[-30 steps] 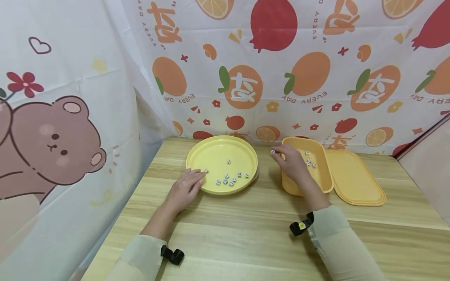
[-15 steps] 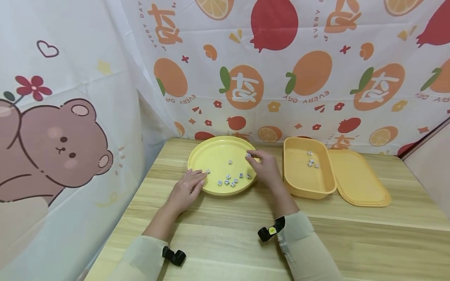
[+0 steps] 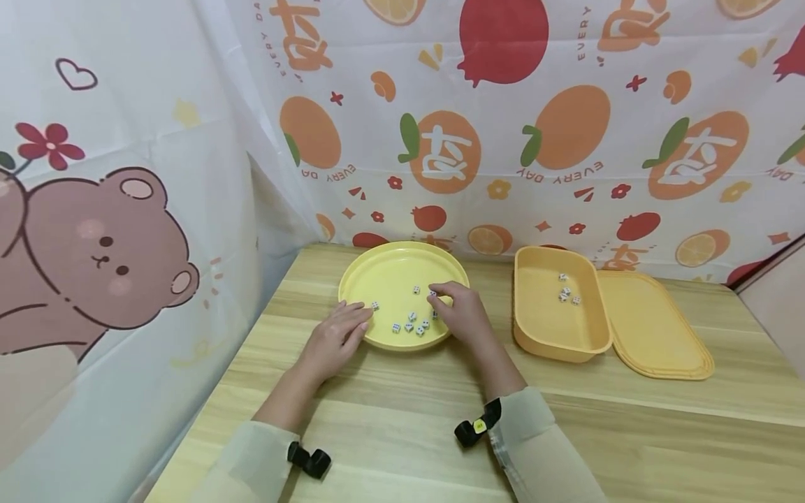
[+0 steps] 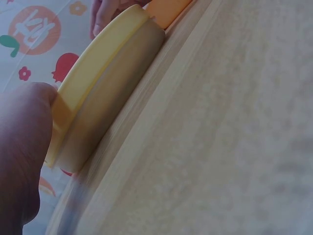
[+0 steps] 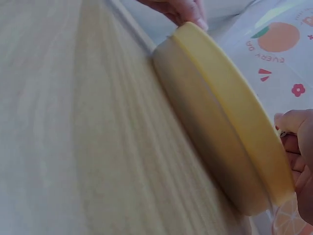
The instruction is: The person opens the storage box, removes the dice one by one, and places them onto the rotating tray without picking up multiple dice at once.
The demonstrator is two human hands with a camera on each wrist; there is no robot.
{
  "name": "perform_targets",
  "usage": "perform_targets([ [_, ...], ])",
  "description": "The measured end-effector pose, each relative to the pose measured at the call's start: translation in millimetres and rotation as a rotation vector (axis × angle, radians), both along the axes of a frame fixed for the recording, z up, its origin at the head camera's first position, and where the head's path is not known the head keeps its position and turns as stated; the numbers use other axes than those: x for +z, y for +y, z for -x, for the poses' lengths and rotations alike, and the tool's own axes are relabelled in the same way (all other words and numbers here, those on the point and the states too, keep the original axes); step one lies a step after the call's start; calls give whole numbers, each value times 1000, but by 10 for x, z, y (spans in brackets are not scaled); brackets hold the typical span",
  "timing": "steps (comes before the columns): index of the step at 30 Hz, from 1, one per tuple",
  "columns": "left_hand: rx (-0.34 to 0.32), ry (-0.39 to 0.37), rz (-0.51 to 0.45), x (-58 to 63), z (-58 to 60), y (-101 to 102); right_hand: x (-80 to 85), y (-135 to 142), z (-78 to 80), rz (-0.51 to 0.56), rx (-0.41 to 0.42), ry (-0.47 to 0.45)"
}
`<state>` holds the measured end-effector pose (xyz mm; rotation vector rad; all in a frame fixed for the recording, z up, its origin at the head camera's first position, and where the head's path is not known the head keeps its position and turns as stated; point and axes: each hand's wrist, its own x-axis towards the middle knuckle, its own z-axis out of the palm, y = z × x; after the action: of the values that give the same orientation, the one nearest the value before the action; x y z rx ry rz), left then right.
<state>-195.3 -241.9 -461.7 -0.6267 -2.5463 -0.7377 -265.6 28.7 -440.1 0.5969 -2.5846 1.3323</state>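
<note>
My right hand is over the right part of a round yellow tray, pinching a small white die between thumb and fingertips. In the right wrist view that die shows at the fingertips, just above the tray's rim. Several more white dice lie on the tray, most of them toward its front. One lone die sits at the left, right by my left fingertips. The left hand rests on the tray's left rim with its fingers relaxed and extended.
To the right stands an orange-yellow rectangular box with several dice inside. Its matching flat lid lies beside it on the wooden table. A fruit-patterned cloth hangs behind.
My right hand has carried the die leftward from the box's left edge to over the tray. The left hand stays at the tray's rim.
</note>
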Motion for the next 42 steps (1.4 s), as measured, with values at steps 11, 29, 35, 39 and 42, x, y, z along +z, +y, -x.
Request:
perform_targets([
  [11, 7, -17, 5, 52, -28, 5, -24, -45, -48, -171, 39, 29],
  [29, 7, -20, 9, 17, 33, 31, 204, 366, 51, -94, -82, 10],
  [35, 3, -20, 1, -16, 33, 54, 366, 1074, 136, -5, -214, 39],
  [39, 2, -7, 5, -29, 32, 45, 341, 1620, 157, -123, -318, -35],
  [42, 5, 10, -1, -32, 22, 30, 322, 1914, 148, -221, -329, -160],
])
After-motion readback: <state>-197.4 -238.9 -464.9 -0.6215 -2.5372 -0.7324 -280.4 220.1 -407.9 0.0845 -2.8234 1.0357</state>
